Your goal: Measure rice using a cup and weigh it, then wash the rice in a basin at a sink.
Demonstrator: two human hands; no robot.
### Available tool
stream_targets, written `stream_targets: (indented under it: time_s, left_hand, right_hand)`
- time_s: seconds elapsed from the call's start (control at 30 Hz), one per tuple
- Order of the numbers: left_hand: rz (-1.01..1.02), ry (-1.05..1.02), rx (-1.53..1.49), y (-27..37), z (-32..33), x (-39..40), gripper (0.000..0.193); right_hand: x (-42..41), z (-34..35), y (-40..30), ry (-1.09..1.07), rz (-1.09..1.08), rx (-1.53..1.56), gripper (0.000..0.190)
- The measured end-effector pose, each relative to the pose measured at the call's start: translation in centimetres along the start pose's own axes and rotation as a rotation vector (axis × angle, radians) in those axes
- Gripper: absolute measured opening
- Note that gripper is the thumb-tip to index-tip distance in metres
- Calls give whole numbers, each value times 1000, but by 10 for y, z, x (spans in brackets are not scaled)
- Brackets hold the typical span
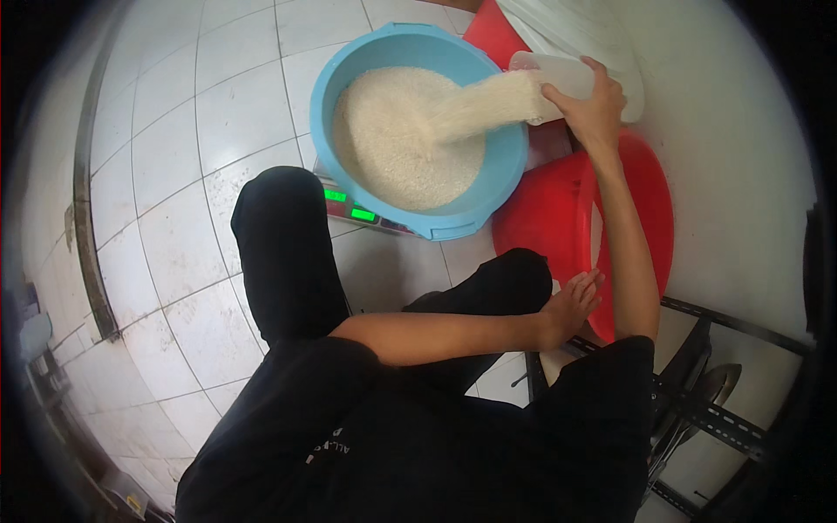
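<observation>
My right hand point(592, 108) grips a translucent white plastic container point(572, 78), tipped to the left at the upper right. Rice grains point(487, 108) stream from its mouth into a round light-blue plastic basin point(322, 114), which holds a broad heap of rice point(405, 131). The basin rests on a digital scale point(337, 208) with green lit displays. My left hand point(572, 307) reaches across my lap, its fingers extended against the rim of a red plastic tub point(543, 202). That tub leans beside the wall, and something pale shows inside it.
A white plastic sack point(556, 26) and another red item point(490, 36) lie behind the basin, at the wall. Black perforated metal shelving point(719, 418) with pans stands at the lower right. My bent knees flank the near side of the basin on the white tiled floor point(176, 242).
</observation>
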State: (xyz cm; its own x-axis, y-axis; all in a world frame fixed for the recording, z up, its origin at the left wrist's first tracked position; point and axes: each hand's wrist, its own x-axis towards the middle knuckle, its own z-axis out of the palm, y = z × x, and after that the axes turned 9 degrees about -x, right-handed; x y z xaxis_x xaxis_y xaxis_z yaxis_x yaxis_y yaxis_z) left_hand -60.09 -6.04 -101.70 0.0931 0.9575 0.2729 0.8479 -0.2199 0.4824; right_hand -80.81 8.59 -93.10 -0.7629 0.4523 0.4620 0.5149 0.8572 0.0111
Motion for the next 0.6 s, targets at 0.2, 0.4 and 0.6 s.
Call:
stream_targets:
  time_s: [0.2,0.4,0.6]
  left_hand:
    - [-66,36,-23,3,15,6,55]
    - [-25,68,-29,1,4,1,54]
    - [4,84,-78,3,-1,1,56]
  right_hand:
    - [23,-8,27,-132,241,385,83]
    - [7,-19,26,-413,746,1022,91]
    - [-9,-51,37,-392,876,1329,89]
